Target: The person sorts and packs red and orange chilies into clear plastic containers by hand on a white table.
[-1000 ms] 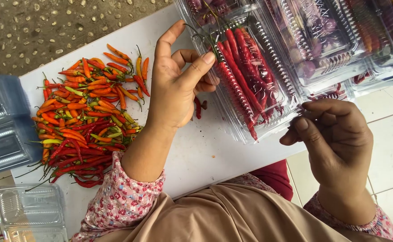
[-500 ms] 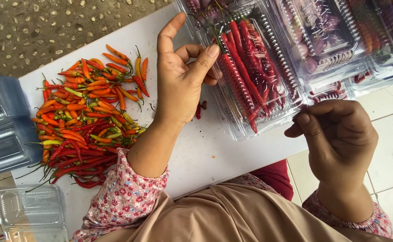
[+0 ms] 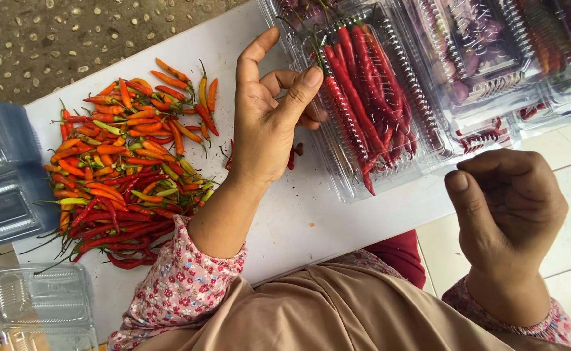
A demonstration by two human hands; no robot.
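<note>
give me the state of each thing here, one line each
clear plastic clamshell box: open, filled with long red chillies
loose pile of small red, orange and green chillies: spread on the white table
left hand: open, empty
right hand: loosely curled, off the table
empty clear plastic box: lying open

My bench (image 3: 168,39): white | chilli heap (image 3: 126,156): red, orange, green, yellow | long chillies (image 3: 363,91): deep red, in my clear tray (image 3: 422,130) | my sleeve (image 3: 181,286): pink floral on white | floor (image 3: 38,39): grey, speckled
</note>
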